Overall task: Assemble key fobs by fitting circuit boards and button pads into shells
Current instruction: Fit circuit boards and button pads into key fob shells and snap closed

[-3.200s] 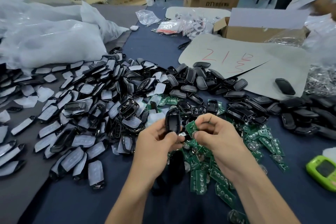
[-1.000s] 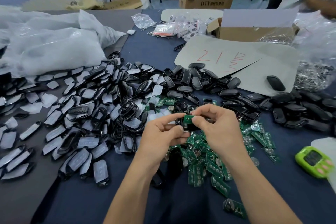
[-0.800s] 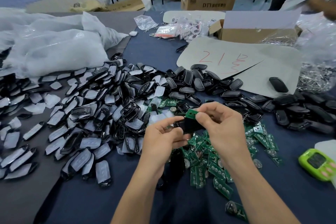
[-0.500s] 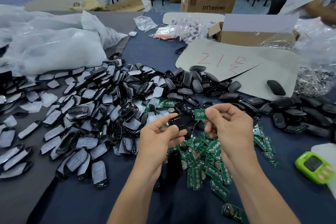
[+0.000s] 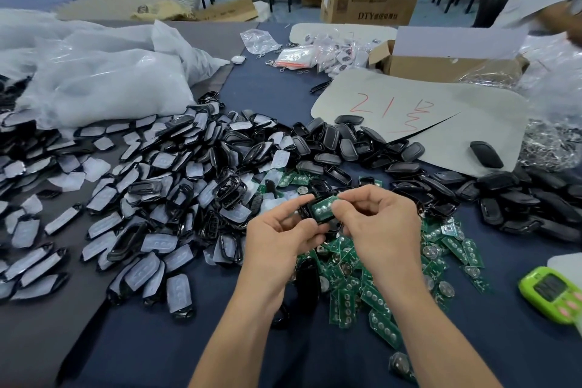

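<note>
Underneath, blue table (image 5: 267, 91), room beyond; cardboard box (image 5: 441, 68) at 1 o'clock, contents hidden; left hand (image 5: 277, 231) grips shell (image 5: 305, 210), right hand (image 5: 379, 224) pinches circuit board (image 5: 324, 208).

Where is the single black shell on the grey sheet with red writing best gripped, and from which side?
The black shell lies flat and alone on the grey sheet, elongated and rounded, bare sheet beside both long edges. Probably pinch those edges across the narrow width, from above.

Head-worn camera looks forward, down over table (image 5: 271, 98).
</note>
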